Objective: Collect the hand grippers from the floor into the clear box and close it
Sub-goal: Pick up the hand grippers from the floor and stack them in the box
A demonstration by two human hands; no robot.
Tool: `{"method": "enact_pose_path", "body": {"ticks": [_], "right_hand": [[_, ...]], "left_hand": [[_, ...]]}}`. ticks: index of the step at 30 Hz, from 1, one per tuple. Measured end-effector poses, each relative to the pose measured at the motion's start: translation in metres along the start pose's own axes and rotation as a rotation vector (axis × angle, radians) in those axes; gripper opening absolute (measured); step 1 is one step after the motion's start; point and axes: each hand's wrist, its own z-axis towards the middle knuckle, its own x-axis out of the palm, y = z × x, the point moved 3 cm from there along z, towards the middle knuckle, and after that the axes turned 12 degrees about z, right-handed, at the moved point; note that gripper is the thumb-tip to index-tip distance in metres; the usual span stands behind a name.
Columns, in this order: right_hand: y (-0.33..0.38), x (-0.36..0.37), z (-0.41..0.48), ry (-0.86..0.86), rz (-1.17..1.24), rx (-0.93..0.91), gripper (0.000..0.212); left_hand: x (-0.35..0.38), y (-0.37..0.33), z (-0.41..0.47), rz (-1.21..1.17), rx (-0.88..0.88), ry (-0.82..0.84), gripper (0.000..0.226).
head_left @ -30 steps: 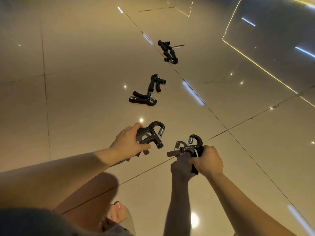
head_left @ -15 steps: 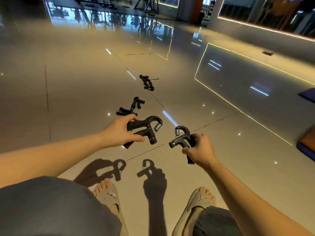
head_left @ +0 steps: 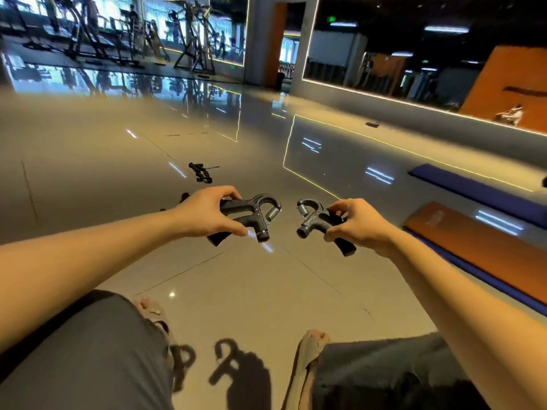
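Note:
My left hand (head_left: 207, 211) grips a black hand gripper (head_left: 251, 216) by its handles, held above the floor with the spring end pointing right. My right hand (head_left: 359, 224) holds a second black hand gripper (head_left: 315, 221), spring end pointing left. The two held grippers hang side by side, apart. Farther off on the glossy tile floor lies another pair of hand grippers (head_left: 201, 173). Behind my left hand, a small part of one more gripper (head_left: 184, 197) shows. The clear box is not in view.
Orange and blue mats (head_left: 473, 241) lie on the floor at the right. A mirrored wall (head_left: 414, 69) runs along the right side, and gym machines (head_left: 118, 34) stand at the far back. My knees and sandaled feet (head_left: 310, 347) are at the bottom.
Both hands have lifted their grippers up off the floor. The view has tilted up from the floor to the room, so the grippers on the floor now sit farther away.

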Motion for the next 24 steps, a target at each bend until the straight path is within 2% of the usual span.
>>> {"method": "enact_pose_path", "body": {"ticks": [6, 14, 19, 24], "right_hand": [[-0.044, -0.077, -0.077, -0.030, -0.062, 0.140, 0.036], [-0.163, -0.158, -0.179, -0.141, -0.001, 0.315, 0.031], [-0.228, -0.198, -0.209, -0.186, 0.039, 0.412, 0.027], [-0.278, -0.219, -0.219, -0.197, 0.063, 0.492, 0.028]], "left_hand": [[0.053, -0.096, -0.018, -0.026, 0.055, 0.074, 0.055], [0.152, -0.215, -0.020, -0.016, 0.128, 0.200, 0.050], [0.216, -0.283, -0.004, 0.014, 0.192, 0.307, 0.053], [0.288, -0.318, 0.020, 0.016, 0.259, 0.407, 0.052]]}}
